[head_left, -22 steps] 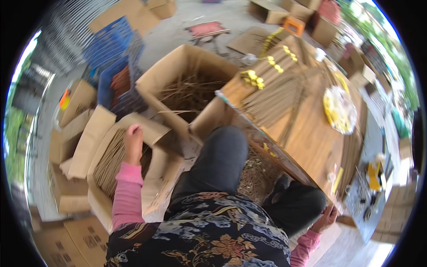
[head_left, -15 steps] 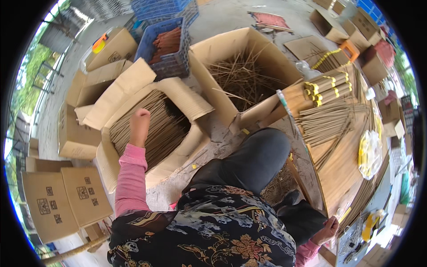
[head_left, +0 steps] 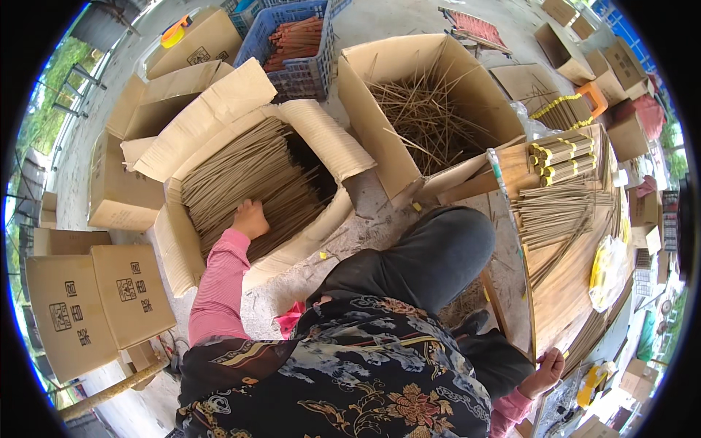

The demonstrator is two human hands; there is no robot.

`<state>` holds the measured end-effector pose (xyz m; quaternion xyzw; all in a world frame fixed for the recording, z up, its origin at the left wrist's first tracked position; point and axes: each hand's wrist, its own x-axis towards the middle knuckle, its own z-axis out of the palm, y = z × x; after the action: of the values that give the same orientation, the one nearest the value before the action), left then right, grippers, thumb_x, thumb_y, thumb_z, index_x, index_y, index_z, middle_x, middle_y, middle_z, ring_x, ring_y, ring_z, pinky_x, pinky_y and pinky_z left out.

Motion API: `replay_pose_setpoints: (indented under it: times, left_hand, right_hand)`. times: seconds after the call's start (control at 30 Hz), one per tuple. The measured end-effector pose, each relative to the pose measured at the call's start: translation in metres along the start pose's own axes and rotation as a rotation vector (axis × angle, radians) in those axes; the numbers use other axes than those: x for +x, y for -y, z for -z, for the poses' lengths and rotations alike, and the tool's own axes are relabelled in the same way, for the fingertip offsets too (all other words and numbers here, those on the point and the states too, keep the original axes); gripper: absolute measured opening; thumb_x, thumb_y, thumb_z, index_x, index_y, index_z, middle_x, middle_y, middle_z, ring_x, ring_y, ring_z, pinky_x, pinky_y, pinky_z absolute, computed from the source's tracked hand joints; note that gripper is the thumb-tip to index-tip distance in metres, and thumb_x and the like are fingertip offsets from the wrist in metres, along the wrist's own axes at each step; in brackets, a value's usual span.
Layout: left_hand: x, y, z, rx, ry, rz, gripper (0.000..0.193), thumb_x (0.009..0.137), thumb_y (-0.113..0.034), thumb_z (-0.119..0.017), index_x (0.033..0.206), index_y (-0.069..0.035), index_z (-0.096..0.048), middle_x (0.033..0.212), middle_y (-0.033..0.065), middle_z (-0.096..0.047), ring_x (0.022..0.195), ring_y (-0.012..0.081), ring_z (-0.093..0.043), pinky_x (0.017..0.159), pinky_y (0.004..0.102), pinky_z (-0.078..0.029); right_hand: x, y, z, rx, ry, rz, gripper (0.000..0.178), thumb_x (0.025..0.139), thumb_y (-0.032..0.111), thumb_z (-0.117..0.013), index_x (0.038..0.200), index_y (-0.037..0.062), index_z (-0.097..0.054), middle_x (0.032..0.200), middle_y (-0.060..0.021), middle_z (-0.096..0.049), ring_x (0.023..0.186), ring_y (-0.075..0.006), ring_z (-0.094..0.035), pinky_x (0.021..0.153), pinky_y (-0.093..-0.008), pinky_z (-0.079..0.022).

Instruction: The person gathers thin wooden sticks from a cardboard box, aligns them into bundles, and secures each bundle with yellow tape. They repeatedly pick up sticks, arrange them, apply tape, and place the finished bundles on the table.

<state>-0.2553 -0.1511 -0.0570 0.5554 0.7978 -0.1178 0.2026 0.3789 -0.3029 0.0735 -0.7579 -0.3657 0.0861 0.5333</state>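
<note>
A person in pink sleeves lays the left hand (head_left: 250,220) on thin brown sticks (head_left: 241,171) lying side by side inside an open carton (head_left: 177,237). The fingers there are bent, and whether they grip any sticks cannot be told. The right hand (head_left: 545,371) is near the close corner of a wooden worktop (head_left: 561,299), its fingers curled in narrow; whatever they may hold is hidden. On the worktop, yellow-ended bundles (head_left: 566,159) are beside a loose spread of sticks (head_left: 551,212). The step in hand appears to be reaching for sticks; the next move seems to call for closing the left fingers on some and lifting clear of the carton's flaps.
</note>
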Motion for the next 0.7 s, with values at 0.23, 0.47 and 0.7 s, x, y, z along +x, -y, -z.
replay_pose_setpoints:
  times: [0.23, 0.47, 0.7]
  left_hand:
    - [0.006, 0.006, 0.003, 0.007, 0.047, -0.025, 0.046, 0.061, -0.015, -0.064, 0.101, 0.004, -0.054, 0.105, 0.0265, -0.052, 0.1, 0.0414, -0.049, 0.086, 0.0431, -0.042]
    - [0.009, 0.009, 0.002, -0.129, 0.074, -0.078, 0.047, 0.059, -0.014, -0.064, 0.101, 0.005, -0.056, 0.101, 0.028, -0.055, 0.098, 0.038, -0.053, 0.085, 0.0391, -0.042]
    - [0.009, 0.014, 0.002, -0.203, 0.113, -0.095, 0.042, 0.06, -0.011, -0.061, 0.098, 0.006, -0.057, 0.097, 0.0275, -0.057, 0.094, 0.0387, -0.054, 0.082, 0.0385, -0.042]
  right_hand:
    - [-0.009, 0.0, 0.005, 0.019, -0.01, -0.039, 0.016, 0.088, 0.015, -0.053, 0.078, 0.0028, -0.055, 0.061, 0.0011, -0.046, 0.055, -0.0056, -0.038, 0.052, -0.0179, -0.032]
    - [-0.014, 0.003, 0.01, 0.035, -0.016, -0.055, 0.016, 0.088, 0.015, -0.053, 0.077, 0.0035, -0.055, 0.061, 0.0015, -0.045, 0.055, -0.0054, -0.038, 0.051, -0.0176, -0.031]
    - [-0.016, 0.004, 0.01, 0.041, -0.008, -0.05, 0.016, 0.088, 0.015, -0.053, 0.076, 0.0041, -0.054, 0.061, 0.0018, -0.044, 0.055, -0.0048, -0.038, 0.051, -0.0171, -0.031]
